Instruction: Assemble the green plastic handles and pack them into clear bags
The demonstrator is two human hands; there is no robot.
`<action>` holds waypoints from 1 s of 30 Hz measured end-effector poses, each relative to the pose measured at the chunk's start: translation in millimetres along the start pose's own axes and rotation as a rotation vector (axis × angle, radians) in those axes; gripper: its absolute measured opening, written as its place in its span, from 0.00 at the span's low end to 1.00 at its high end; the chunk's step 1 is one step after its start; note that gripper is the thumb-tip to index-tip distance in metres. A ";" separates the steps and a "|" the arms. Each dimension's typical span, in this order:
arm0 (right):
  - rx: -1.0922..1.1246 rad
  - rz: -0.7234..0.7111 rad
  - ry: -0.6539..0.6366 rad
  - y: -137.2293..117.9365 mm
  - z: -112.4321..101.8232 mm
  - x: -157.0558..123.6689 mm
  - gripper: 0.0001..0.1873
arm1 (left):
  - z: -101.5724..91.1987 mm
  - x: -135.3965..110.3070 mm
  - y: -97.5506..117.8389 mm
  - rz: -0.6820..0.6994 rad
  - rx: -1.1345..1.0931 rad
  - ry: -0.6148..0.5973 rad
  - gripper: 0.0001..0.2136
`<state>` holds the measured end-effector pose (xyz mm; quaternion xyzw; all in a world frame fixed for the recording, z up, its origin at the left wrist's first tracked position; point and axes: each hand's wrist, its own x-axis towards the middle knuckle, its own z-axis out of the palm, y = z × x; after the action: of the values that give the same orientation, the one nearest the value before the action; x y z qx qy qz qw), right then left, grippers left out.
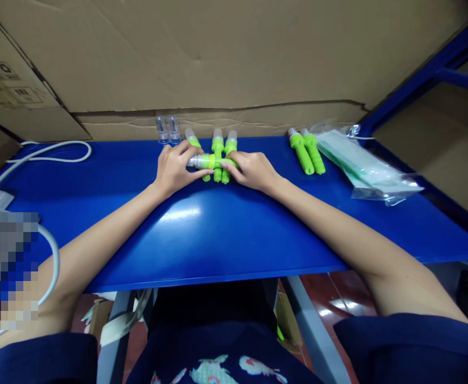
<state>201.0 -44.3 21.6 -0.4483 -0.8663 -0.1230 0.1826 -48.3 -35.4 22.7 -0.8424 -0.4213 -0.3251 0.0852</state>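
Observation:
Both hands grip one green plastic handle with a clear cap (207, 161), held sideways just above the blue table. My left hand (175, 166) is closed around its clear cap end. The green end is wrapped by the fingers of my right hand (252, 168). Behind and partly beneath it lie several similar green handles with translucent caps; one (192, 137) is near my left fingers, and two more, the middle one (217, 140) and its neighbour (231, 141), sit side by side. Two loose clear caps (167, 129) stand behind my left hand.
Toward the right are two green handles (308, 152) beside a clear plastic bag (372, 165) with white and green contents. A white cable (64, 152) loops at the left. Cardboard (218, 58) walls the back of the blue table (226, 234), and a blue frame (421, 69) rises at right.

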 end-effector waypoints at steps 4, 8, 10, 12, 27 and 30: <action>-0.017 0.024 -0.050 -1.0 -1.9 -0.2 0.25 | 4.3 0.1 -1.4 0.042 0.070 -0.027 0.27; -0.018 0.023 -0.066 -0.6 -2.9 -0.3 0.25 | 8.7 -0.6 -2.9 0.087 0.093 -0.042 0.28; -0.016 0.023 -0.060 -0.5 -3.0 -0.3 0.25 | 9.0 -0.9 -3.1 0.095 0.092 -0.039 0.29; -0.021 0.025 -0.052 -0.7 -3.2 -0.2 0.25 | 8.1 -1.2 -2.6 0.091 0.089 -0.037 0.29; 0.004 -0.033 0.049 -1.3 -3.3 0.3 0.25 | 5.4 -1.3 2.2 0.005 0.036 0.008 0.24; -0.010 -0.056 0.038 -2.8 -4.4 0.5 0.26 | 5.5 -0.3 1.8 -0.070 0.000 0.048 0.22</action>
<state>199.4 -47.2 25.6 -0.4223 -0.8744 -0.1406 0.1931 -44.4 -34.5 18.4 -0.8190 -0.4483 -0.3481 0.0839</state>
